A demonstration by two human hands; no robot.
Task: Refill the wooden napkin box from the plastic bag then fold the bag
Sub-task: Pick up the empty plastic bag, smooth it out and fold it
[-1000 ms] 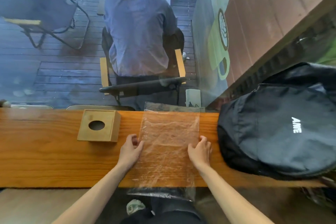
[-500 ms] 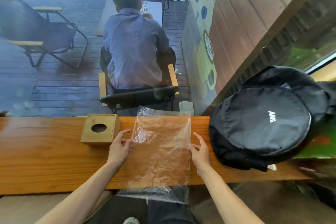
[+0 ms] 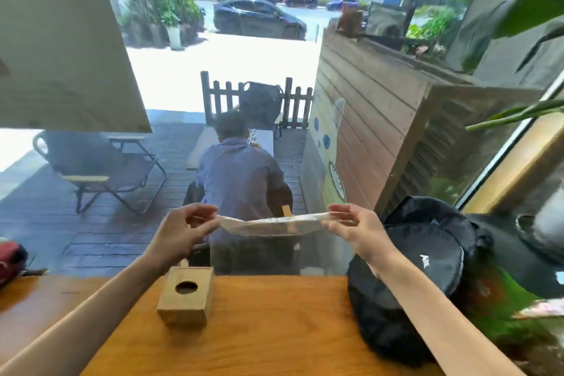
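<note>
Now both hands are raised above the counter [image 3: 274,330], left hand [image 3: 180,233] and right hand [image 3: 355,227] each pinching an end of the clear plastic bag [image 3: 271,224] stretched between them. Below, at near left, the wooden napkin box [image 3: 186,296] sits on the wood.

You have one wooden box [image 3: 185,296], one plastic bag [image 3: 271,224], one black backpack [image 3: 409,278], one bench [image 3: 274,330], and two hands: left hand [image 3: 180,233], right hand [image 3: 355,224].
</note>
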